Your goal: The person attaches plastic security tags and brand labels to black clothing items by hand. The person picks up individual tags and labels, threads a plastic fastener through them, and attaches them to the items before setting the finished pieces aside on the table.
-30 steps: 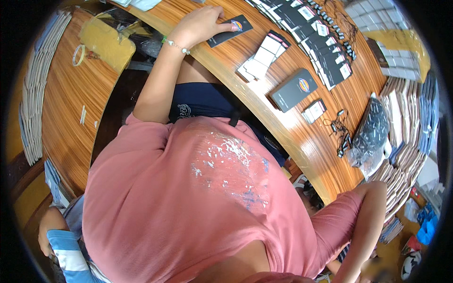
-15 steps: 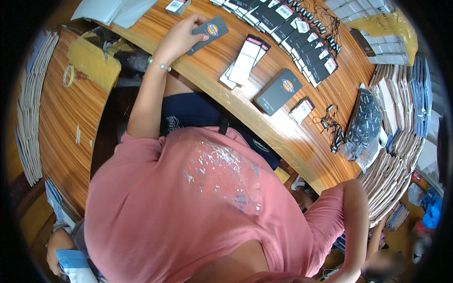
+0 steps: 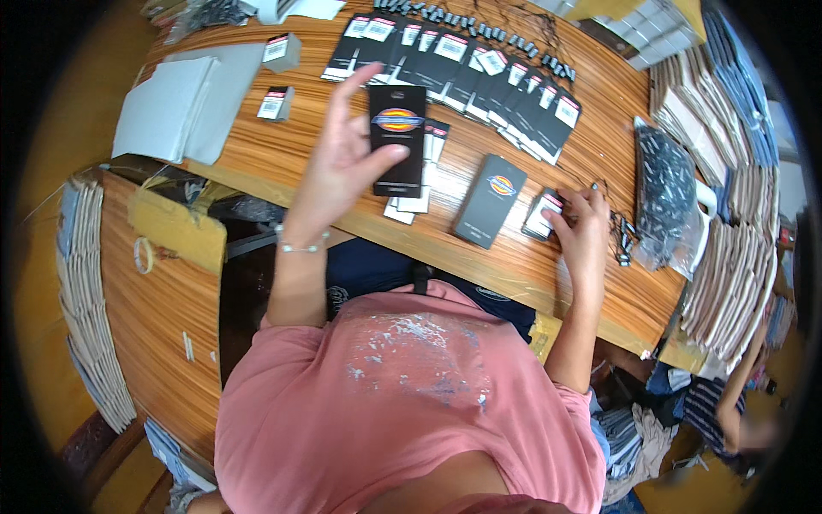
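My left hand (image 3: 342, 163) is raised above the wooden table (image 3: 282, 163) and holds a black hang tag (image 3: 398, 137) with a round coloured emblem, thumb pressed against its lower face. My right hand (image 3: 582, 231) rests on the table's near edge, fingers on a small black-and-white tag (image 3: 541, 214). Between the hands lies a dark grey card (image 3: 490, 199) with the same emblem. Under the lifted tag sits a short pile of black-and-white tags (image 3: 419, 193).
A long overlapping row of black tags (image 3: 462, 68) runs across the far side. Grey card sheets (image 3: 184, 98) lie far left, two small tag blocks (image 3: 276, 103) beside them. A dark plastic bag (image 3: 664, 193) and stacked cardboard (image 3: 736, 248) stand right. Another person (image 3: 736, 403) sits lower right.
My left hand has lifted the black tag off the table and turned it upright. My right hand has come up from beside my body onto the table's edge.
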Tool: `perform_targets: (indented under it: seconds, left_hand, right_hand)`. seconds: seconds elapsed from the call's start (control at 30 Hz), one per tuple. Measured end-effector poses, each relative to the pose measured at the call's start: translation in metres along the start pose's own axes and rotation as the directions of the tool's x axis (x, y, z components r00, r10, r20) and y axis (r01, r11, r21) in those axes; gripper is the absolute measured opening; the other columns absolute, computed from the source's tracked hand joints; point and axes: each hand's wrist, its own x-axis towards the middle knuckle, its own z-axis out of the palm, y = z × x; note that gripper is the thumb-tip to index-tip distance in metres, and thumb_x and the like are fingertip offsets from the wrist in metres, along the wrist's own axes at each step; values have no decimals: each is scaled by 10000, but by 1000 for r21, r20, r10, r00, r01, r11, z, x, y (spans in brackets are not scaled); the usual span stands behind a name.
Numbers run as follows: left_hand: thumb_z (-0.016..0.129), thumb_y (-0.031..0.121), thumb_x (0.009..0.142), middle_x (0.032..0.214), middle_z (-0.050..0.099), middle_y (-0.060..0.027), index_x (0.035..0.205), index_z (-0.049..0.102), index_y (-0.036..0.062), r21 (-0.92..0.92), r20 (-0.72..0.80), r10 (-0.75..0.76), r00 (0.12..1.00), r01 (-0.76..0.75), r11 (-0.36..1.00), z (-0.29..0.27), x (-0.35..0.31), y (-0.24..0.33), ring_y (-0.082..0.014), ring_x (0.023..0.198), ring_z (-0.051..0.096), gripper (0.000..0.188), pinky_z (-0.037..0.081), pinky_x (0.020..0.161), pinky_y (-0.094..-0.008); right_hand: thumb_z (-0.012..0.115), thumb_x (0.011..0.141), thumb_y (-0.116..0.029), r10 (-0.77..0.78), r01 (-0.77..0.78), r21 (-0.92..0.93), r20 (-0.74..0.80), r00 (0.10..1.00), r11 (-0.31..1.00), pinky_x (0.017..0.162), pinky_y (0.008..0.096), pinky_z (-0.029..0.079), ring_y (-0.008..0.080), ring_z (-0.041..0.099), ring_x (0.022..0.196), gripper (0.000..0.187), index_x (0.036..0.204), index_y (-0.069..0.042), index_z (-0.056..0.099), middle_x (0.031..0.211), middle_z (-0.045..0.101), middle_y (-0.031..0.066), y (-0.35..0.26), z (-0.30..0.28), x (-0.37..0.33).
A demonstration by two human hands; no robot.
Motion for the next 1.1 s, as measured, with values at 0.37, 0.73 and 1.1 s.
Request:
perform_targets:
  seconds: [0.37,0.73,1.1]
  left_hand:
    - [456,-48,834,1008,528,-104,1169,346,30,-90,36,-59,998,62,994,45,12,-10,-111,898,535,361,472,747,-232]
    - [543,-85,779,961,553,-103,1117,421,-16,-69,142,-98,985,108,992,82,5,-11,-122,913,551,366,464,779,-222]
    - [549,-50,795,861,601,-74,1059,474,-6,25,106,-84,991,81,996,82,-4,-15,-92,819,575,278,466,707,-192]
  right_hand:
    - [618,743,4,220,-198,728,66,973,656,534,172,344,38,414,580,163,903,10,589,637,482,-24,-9,-20,-9]
    - [628,732,50,106,183,803,-291,951,568,540,165,387,41,473,614,337,1048,18,518,743,532,20,-73,-12,3]
    - [671,698,39,119,214,832,-315,941,513,511,153,359,31,459,591,313,968,23,514,718,539,19,-73,-7,-2]
